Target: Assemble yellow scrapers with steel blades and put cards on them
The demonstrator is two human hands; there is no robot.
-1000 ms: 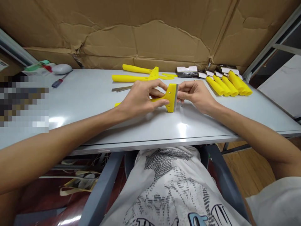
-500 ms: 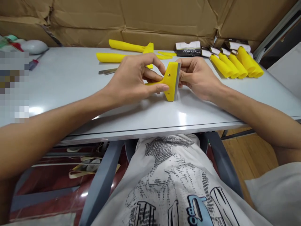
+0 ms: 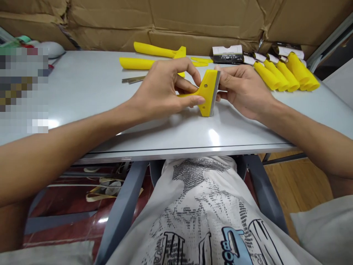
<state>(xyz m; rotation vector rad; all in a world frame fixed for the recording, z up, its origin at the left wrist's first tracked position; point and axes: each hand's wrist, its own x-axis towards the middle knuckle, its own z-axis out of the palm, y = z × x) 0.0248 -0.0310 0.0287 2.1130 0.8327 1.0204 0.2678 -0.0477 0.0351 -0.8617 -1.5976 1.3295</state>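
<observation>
A yellow scraper [image 3: 209,88] stands on edge just over the table, its head upright and a grey metal blade [image 3: 215,94] along the right side. My left hand [image 3: 162,88] is closed round its neck, with the thumb on the near face of the head. My right hand [image 3: 242,86] is closed at the blade side, thumb and fingers against the upper part of the edge; some of its fingertips are hidden behind the head. Two screw holes or screws show in the yellow plastic. Most of the handle is hidden by my left hand.
Two more yellow scrapers [image 3: 138,63] lie behind my left hand, near loose metal blades [image 3: 134,79]. At the back right are a black-and-white package [image 3: 227,55] and several yellow handles [image 3: 284,75] with dark covers. Cardboard [image 3: 187,22] lines the table's back edge.
The view has shifted slightly, so everything sits a little further right. My right thumb has slid up toward the top of the blade; my left grip on the scraper is unchanged.
</observation>
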